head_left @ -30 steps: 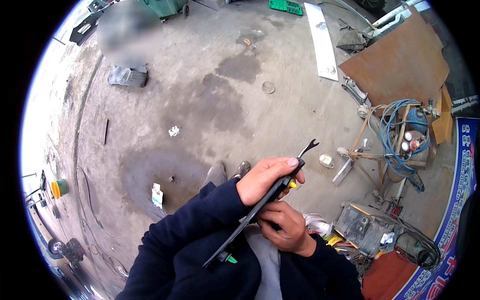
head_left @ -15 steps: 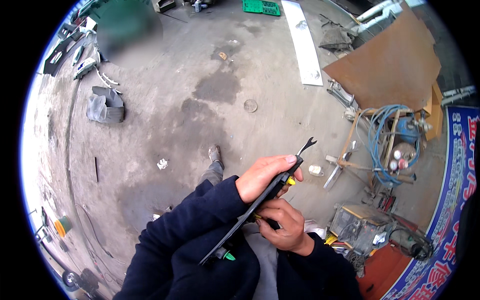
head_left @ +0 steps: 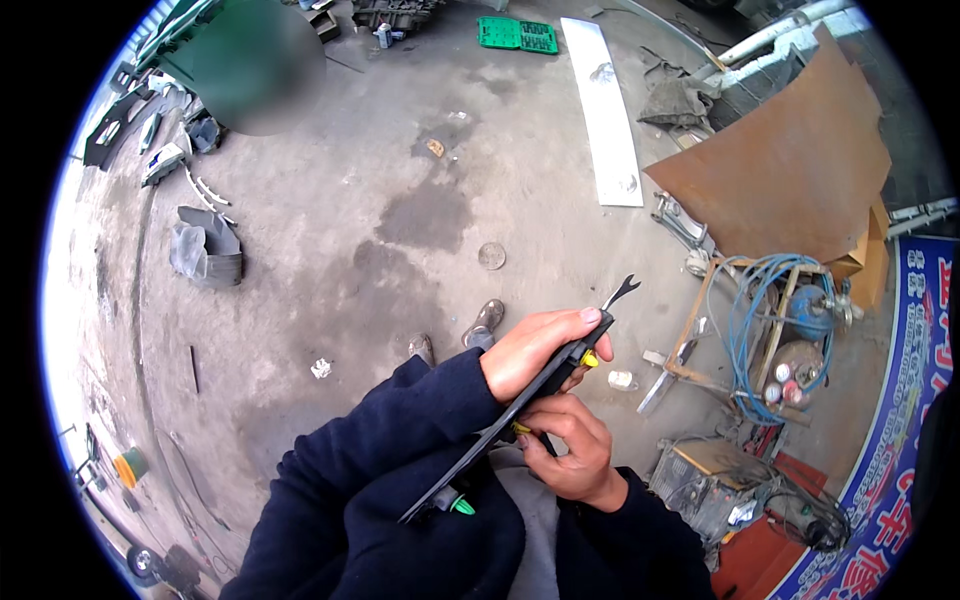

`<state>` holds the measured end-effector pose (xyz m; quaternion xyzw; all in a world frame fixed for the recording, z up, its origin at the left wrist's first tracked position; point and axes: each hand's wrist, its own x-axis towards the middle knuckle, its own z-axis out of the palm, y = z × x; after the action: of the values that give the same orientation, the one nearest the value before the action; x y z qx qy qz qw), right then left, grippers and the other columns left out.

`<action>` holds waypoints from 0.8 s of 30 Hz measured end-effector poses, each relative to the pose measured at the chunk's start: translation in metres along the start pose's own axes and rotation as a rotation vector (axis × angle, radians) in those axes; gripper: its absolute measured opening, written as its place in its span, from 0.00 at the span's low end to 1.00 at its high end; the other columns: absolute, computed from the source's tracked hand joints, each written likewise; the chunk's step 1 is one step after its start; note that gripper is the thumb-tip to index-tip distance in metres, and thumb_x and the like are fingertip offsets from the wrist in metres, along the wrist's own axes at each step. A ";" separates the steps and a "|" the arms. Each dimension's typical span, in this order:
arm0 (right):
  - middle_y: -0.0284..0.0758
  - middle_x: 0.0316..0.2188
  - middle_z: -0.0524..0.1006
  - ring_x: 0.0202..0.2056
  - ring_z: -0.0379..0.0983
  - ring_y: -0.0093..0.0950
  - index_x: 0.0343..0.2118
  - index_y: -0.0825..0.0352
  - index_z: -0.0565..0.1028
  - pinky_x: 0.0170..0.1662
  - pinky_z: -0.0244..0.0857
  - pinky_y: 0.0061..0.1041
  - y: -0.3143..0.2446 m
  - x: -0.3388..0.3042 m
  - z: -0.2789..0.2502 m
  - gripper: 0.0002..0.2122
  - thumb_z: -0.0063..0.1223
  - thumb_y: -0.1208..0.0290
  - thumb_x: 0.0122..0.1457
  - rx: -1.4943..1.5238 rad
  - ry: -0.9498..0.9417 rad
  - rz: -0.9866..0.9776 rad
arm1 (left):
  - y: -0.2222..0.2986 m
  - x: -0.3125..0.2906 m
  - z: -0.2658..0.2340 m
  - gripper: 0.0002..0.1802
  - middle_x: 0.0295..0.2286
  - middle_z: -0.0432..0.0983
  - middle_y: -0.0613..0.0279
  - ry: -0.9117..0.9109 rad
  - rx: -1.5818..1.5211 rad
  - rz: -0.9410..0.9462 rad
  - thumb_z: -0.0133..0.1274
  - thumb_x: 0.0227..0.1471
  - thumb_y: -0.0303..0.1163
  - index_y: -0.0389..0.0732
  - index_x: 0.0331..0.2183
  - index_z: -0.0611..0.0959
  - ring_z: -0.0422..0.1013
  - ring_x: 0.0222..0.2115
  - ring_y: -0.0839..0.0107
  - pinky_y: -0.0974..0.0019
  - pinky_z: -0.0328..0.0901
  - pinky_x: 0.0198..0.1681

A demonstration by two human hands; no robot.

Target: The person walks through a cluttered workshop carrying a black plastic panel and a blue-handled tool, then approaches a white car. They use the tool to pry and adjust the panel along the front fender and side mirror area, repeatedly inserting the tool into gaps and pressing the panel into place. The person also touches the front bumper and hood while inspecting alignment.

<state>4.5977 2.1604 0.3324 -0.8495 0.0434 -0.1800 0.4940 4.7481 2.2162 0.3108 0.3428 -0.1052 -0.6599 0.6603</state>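
A long, narrow black plastic trim panel [head_left: 462, 462] slants across my front, held edge-on. My left hand [head_left: 535, 352] is closed around its upper end, thumb on top. A forked clip removal tool [head_left: 622, 291] sticks out past that thumb; its handle is hidden by the hand and panel. One yellow clip [head_left: 590, 358] shows beside my left fingers. Lower down, my right hand [head_left: 570, 450] is closed, its fingertips pinching at another yellow clip [head_left: 520, 428] on the panel's underside. A green clip [head_left: 462, 506] sits near the panel's lower end.
Blue hose [head_left: 745, 330] hangs on a wheeled frame at right, by a brown sheet [head_left: 785, 150]. A dusty machine [head_left: 700, 490] stands lower right. A white board [head_left: 602, 110] and green case [head_left: 517, 35] lie ahead; a grey plastic piece [head_left: 207, 248] lies left.
Floor objects have shifted down in the view, and a second shoe has appeared ahead of me. Both hands keep their hold on the panel, moved very slightly right.
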 end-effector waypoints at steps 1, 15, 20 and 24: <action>0.38 0.34 0.77 0.31 0.78 0.35 0.34 0.69 0.75 0.33 0.72 0.27 0.010 0.009 -0.010 0.12 0.61 0.85 0.45 -0.010 -0.006 -0.022 | 0.005 0.013 0.002 0.25 0.22 0.68 0.67 0.016 -0.006 -0.001 0.41 0.63 0.48 0.35 0.34 0.79 0.62 0.21 0.78 0.75 0.59 0.26; 0.37 0.35 0.77 0.30 0.77 0.34 0.36 0.68 0.74 0.28 0.71 0.27 0.104 0.116 -0.122 0.14 0.62 0.84 0.44 0.000 -0.100 -0.184 | 0.078 0.155 0.018 0.26 0.21 0.69 0.66 0.121 0.001 0.033 0.39 0.64 0.48 0.33 0.34 0.79 0.63 0.21 0.78 0.74 0.61 0.26; 0.41 0.34 0.78 0.31 0.78 0.34 0.35 0.70 0.74 0.34 0.73 0.27 0.125 0.152 -0.134 0.14 0.62 0.86 0.44 -0.002 -0.083 -0.145 | 0.110 0.192 0.005 0.26 0.21 0.68 0.65 0.106 -0.023 -0.013 0.39 0.64 0.48 0.33 0.34 0.79 0.64 0.20 0.78 0.74 0.60 0.25; 0.39 0.34 0.77 0.31 0.78 0.33 0.35 0.69 0.74 0.31 0.72 0.27 0.141 0.194 -0.132 0.14 0.63 0.84 0.44 0.003 -0.015 -0.118 | 0.146 0.221 -0.015 0.26 0.21 0.68 0.66 0.082 -0.014 -0.024 0.39 0.64 0.48 0.33 0.34 0.79 0.63 0.20 0.79 0.74 0.60 0.24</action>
<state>4.7470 1.9312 0.3218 -0.8512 -0.0107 -0.2024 0.4841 4.8975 1.9965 0.3170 0.3661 -0.0696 -0.6538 0.6585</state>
